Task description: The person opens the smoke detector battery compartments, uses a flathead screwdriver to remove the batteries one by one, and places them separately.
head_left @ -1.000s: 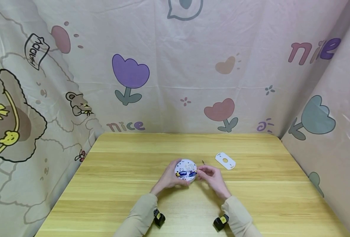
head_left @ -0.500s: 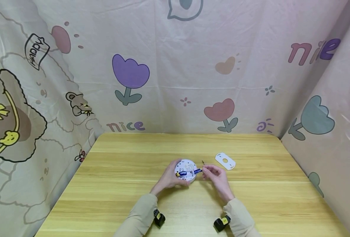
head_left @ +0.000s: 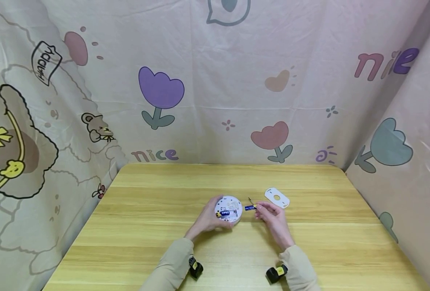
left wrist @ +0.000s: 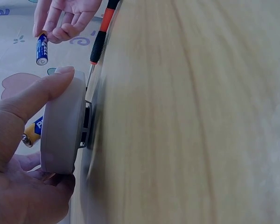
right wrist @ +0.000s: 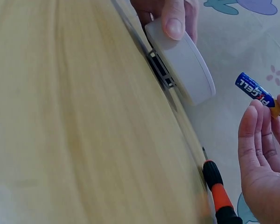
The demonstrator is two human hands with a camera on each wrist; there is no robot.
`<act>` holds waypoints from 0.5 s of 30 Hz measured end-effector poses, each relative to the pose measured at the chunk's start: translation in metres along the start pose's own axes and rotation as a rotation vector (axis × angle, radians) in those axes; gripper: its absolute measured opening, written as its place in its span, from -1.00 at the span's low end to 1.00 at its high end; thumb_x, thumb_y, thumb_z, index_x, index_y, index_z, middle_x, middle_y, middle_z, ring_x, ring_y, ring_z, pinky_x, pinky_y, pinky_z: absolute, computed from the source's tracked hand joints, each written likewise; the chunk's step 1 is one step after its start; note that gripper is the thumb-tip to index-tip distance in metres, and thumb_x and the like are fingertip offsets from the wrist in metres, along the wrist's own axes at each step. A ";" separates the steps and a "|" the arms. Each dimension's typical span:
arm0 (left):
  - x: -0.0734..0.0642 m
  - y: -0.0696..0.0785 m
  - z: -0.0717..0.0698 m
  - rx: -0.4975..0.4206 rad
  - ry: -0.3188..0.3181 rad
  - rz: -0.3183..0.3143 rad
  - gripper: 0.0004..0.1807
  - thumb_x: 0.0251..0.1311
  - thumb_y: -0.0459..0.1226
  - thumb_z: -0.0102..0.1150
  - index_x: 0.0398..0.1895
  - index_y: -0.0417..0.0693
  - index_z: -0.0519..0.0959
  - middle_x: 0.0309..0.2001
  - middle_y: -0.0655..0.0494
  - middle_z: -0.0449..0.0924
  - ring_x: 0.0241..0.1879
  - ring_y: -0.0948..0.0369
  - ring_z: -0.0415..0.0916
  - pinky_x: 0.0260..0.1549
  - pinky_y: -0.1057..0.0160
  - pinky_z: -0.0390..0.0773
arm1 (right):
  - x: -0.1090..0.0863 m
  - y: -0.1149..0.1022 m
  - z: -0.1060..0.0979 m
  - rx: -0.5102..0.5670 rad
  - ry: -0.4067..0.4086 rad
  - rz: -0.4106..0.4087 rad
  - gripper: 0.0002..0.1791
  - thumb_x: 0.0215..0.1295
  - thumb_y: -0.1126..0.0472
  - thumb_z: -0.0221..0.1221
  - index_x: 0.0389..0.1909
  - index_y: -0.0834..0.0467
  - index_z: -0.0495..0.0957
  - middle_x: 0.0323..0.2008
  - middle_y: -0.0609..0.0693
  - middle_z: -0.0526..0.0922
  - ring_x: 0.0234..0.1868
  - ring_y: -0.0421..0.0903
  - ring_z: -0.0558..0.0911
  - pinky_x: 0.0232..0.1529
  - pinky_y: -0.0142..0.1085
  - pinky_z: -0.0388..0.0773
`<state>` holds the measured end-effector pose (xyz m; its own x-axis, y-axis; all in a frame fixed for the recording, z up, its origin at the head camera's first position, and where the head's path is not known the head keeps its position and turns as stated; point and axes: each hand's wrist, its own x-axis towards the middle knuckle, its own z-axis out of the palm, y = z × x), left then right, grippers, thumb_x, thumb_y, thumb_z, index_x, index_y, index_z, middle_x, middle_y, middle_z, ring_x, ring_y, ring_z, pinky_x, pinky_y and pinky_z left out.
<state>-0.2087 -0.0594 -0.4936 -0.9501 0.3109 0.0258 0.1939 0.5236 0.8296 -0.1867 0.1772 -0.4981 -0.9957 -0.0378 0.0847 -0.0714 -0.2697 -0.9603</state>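
Observation:
My left hand grips a round white device, like a smoke detector, by its side, its battery side facing up. One blue and yellow battery lies in it, its yellow end sticking out on the left. To the right, my right hand pinches a second blue and yellow battery by its yellow end, clear of the device. The left wrist view shows that held battery in the air beyond the device's rim. Under the device, a dark bracket shows in the right wrist view.
A screwdriver with an orange and black handle lies on the table behind my right hand, its tip showing in the head view. A white oblong plate with a round hole lies farther right. Patterned cloth hangs behind the table.
My right hand has drawn the second battery out of the device and moved it away to the right. My left hand and the device stay in place.

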 end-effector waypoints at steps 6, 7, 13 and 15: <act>0.000 0.000 0.000 0.007 0.002 0.007 0.22 -0.57 -0.05 0.53 0.32 -0.02 0.06 0.23 -0.08 0.22 0.15 -0.02 0.27 0.12 -0.18 0.29 | 0.001 0.001 -0.010 -0.057 0.035 -0.009 -0.56 0.12 0.25 0.17 -0.07 0.48 0.36 -0.37 0.11 0.67 -0.41 -0.14 0.64 -0.26 -0.22 0.64; 0.000 0.000 0.000 0.008 0.001 0.007 0.22 -0.57 -0.05 0.53 0.32 -0.02 0.06 0.23 -0.08 0.22 0.15 -0.02 0.27 0.13 -0.18 0.29 | 0.001 0.001 -0.012 -0.079 0.028 -0.024 -0.56 0.13 0.24 0.16 -0.07 0.47 0.37 -0.35 0.12 0.66 -0.40 -0.14 0.64 -0.25 -0.22 0.64; 0.000 0.000 0.000 0.016 0.001 0.000 0.22 -0.57 -0.05 0.53 0.32 0.00 0.06 0.24 -0.07 0.22 0.15 -0.02 0.26 0.13 -0.17 0.28 | 0.002 0.001 -0.020 -0.171 0.101 -0.037 -0.52 0.09 0.21 0.20 -0.06 0.48 0.38 -0.38 0.09 0.66 -0.44 -0.18 0.64 -0.33 -0.29 0.65; 0.000 0.000 0.000 0.012 0.003 -0.004 0.22 -0.58 -0.06 0.53 0.32 0.01 0.06 0.24 -0.06 0.22 0.15 -0.02 0.26 0.13 -0.18 0.29 | 0.003 0.001 -0.021 -0.184 0.145 -0.009 -0.51 0.06 0.21 0.23 -0.07 0.46 0.40 -0.40 0.08 0.67 -0.45 -0.17 0.64 -0.35 -0.30 0.65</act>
<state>-0.2092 -0.0596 -0.4937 -0.9515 0.3068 0.0245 0.1935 0.5344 0.8228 -0.1914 0.1973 -0.5040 -0.9921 0.1059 0.0671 -0.0767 -0.0888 -0.9931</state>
